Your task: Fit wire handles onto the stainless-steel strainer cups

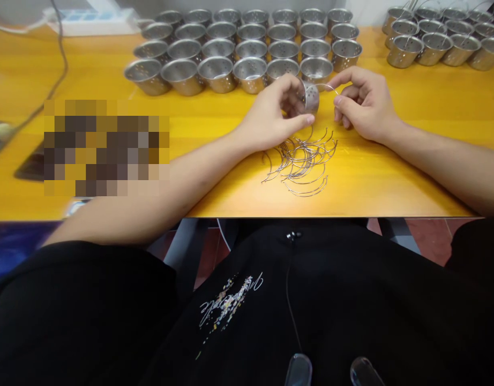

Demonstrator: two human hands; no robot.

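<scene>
A small perforated metal cup point(312, 99) is tilted on its side in my left hand point(279, 113), whose fingers and thumb wrap round it. My right hand point(361, 104), just to the right, pinches the end of a thin curved wire point(326, 87) between thumb and forefinger. That wire reaches over to the cup's rim; whether it is hooked in a hole is too small to tell. Below my hands, a loose pile of curved wire handles point(303, 161) lies on the yellow table point(231, 187).
Rows of perforated metal cups point(217, 74) stand behind my hands. More cups, some with raised wire handles, form a group point(434, 47) at the back right. A white power strip point(94, 22) and a cable point(64, 59) are at the left, near a pixelated patch.
</scene>
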